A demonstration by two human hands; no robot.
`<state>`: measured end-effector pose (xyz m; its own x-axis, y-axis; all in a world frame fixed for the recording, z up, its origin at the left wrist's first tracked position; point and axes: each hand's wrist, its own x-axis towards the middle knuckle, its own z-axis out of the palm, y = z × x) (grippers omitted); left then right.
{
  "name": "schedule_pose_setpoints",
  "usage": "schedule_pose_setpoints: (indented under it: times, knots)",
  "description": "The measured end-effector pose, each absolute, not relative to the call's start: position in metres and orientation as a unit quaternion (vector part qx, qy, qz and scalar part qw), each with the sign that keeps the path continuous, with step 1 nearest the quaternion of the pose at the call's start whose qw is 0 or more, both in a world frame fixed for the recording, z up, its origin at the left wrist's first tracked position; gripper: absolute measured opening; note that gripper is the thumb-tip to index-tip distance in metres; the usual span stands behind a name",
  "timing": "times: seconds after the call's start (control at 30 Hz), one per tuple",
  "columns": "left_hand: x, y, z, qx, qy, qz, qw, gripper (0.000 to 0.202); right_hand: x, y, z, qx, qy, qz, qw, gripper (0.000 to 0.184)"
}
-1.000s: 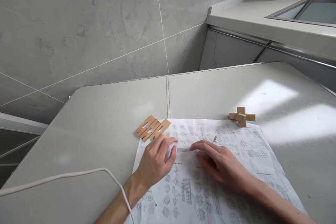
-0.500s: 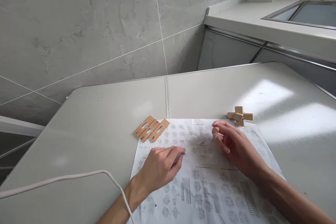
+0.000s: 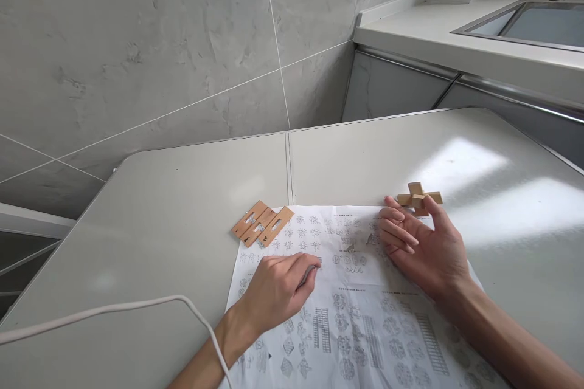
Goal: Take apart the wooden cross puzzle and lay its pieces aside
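Note:
My left hand (image 3: 285, 292) rests over the printed paper sheet (image 3: 360, 310), its fingers curled in and thumb against the index finger. Whatever may be inside that grasp is hidden. To the right, my right hand (image 3: 424, 249) is turned palm up, thumb and index finger apart and the other fingers loosely bent. Its thumb tip overlaps a wooden interlocking puzzle (image 3: 416, 189), a cross of light blocks at the sheet's far right edge; the thumb seems to touch it. Three flat wooden puzzle pieces (image 3: 261, 225) with slots and numbers lie side by side at the sheet's far left corner.
A white cable (image 3: 137, 304) crosses the left side and passes over my left forearm. The pale table (image 3: 191, 213) has a seam down its middle and meets a grey tiled wall (image 3: 182, 42). Beyond its right end stands a counter (image 3: 420, 24) with a sink (image 3: 538, 23).
My right hand has turned palm up and moved right to the wooden puzzle, which has shifted and tilted slightly. My left hand has stayed where it was.

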<state>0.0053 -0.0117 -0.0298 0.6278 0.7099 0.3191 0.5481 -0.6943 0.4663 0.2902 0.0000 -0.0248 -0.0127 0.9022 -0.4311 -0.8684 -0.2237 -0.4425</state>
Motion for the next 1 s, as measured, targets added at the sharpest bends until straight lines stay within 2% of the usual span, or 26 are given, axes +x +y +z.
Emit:
schedule_pose_setpoints:
  times: [0.2,0.43,0.53,0.63,0.8,0.9,0.93,1.0]
  knots:
    - [0.005,-0.012,-0.031,0.886,0.355,0.247,0.168,0.015,0.293,0.001,-0.023,-0.367,-0.14,0.677,0.622,0.033]
    - [0.005,-0.012,-0.03,0.887,0.356,0.243,0.165,0.015,0.298,0.004,-0.024,-0.333,-0.039,0.691,0.64,0.024]
    - [0.005,-0.012,-0.029,0.887,0.356,0.243,0.164,0.015,0.294,0.005,-0.025,-0.344,-0.067,0.7,0.622,0.019]
    - [0.005,-0.012,-0.03,0.887,0.356,0.244,0.164,0.015,0.285,0.001,-0.025,-0.383,-0.178,0.713,0.559,0.029]
    - [0.005,-0.013,-0.029,0.884,0.357,0.247,0.173,0.014,0.27,-0.016,-0.019,-0.419,-0.389,0.727,0.381,0.054]
    - [0.005,-0.014,-0.025,0.863,0.377,0.247,0.228,0.009,0.267,-0.025,-0.013,-0.421,-0.512,0.695,0.28,0.06]
    - [0.005,-0.014,-0.023,0.847,0.386,0.251,0.265,0.012,0.266,-0.027,-0.011,-0.417,-0.55,0.678,0.253,0.06]
    - [0.005,-0.016,-0.018,0.802,0.396,0.274,0.353,0.038,0.263,-0.031,-0.009,-0.407,-0.626,0.622,0.236,0.058]
